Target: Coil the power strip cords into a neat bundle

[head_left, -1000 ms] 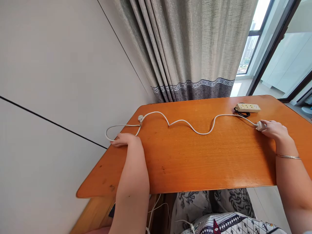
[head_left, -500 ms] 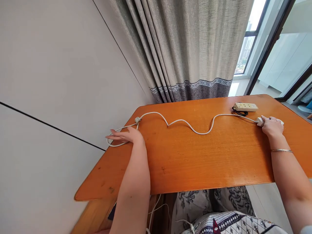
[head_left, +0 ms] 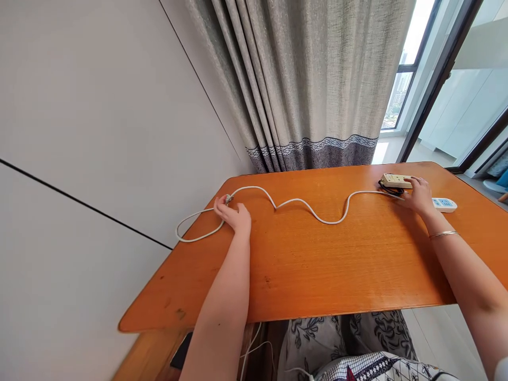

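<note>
White cable (head_left: 313,210): thin, round, smooth plastic sheath; lies in loose waves across the wooden table (head_left: 317,264). Its left end loops out past the table's left edge and curls back. A small grey clip or tie (head_left: 227,199) sits on the cable near the far left corner.

Left hand (head_left: 235,214): fingers curled together around the cable just beside the clip, knuckles up, resting on the tabletop.

Right hand (head_left: 418,194): palm down over the cable's right end, fingers closed over it; exactly what they grip is hidden. A white device with blue buttons (head_left: 444,204) sticks out just beyond this hand. A thin metal bracelet (head_left: 443,234) circles the wrist.

Cream power strip (head_left: 392,180): flat, rectangular, touching the right fingertips on the far side, black cord (head_left: 391,188) coiled beneath it.

Table: orange-brown varnished wood, visible grain, rounded corners, a few dark marks near the front left. Behind it: plain pale wall (head_left: 99,132) with a dark seam, grey woven curtain (head_left: 309,79) with a patterned band, dark-framed window (head_left: 432,69) at right
</note>
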`<state>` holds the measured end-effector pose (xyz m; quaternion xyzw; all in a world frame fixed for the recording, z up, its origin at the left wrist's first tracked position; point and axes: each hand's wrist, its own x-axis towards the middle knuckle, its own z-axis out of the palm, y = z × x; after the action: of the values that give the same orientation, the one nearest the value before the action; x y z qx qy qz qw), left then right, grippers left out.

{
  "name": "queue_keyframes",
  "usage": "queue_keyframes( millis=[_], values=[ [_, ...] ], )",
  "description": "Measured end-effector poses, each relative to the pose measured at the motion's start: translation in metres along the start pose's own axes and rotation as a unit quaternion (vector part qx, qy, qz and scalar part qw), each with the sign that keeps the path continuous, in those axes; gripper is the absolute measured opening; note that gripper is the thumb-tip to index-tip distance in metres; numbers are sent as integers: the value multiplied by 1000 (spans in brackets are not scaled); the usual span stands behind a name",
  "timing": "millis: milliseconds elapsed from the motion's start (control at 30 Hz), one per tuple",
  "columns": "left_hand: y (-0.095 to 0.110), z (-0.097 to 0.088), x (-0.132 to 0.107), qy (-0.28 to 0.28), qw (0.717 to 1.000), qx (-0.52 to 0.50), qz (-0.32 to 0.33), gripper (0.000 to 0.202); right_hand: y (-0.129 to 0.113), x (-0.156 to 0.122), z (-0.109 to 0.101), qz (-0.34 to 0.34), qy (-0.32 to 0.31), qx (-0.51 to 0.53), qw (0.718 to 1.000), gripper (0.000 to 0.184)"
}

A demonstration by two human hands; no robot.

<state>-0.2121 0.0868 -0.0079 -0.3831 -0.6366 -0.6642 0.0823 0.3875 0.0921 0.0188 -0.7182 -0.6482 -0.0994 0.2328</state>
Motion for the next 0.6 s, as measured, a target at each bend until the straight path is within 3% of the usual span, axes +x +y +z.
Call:
queue_keyframes(
  millis=[267, 467, 600],
  values=[
    [12, 14, -20, -120, 987, -50, 96, 44, -27, 54, 3, 44, -152, -70, 985, 78],
    [20, 22, -33, -196, 966, -82, 144, 40, -25, 64, 2, 67, -213, -147, 964, 52],
    [22, 24, -37, -225, 961, -82, 139, 36, -21, 68, 0, 105, -236, -117, 959, 62]
  ],
)
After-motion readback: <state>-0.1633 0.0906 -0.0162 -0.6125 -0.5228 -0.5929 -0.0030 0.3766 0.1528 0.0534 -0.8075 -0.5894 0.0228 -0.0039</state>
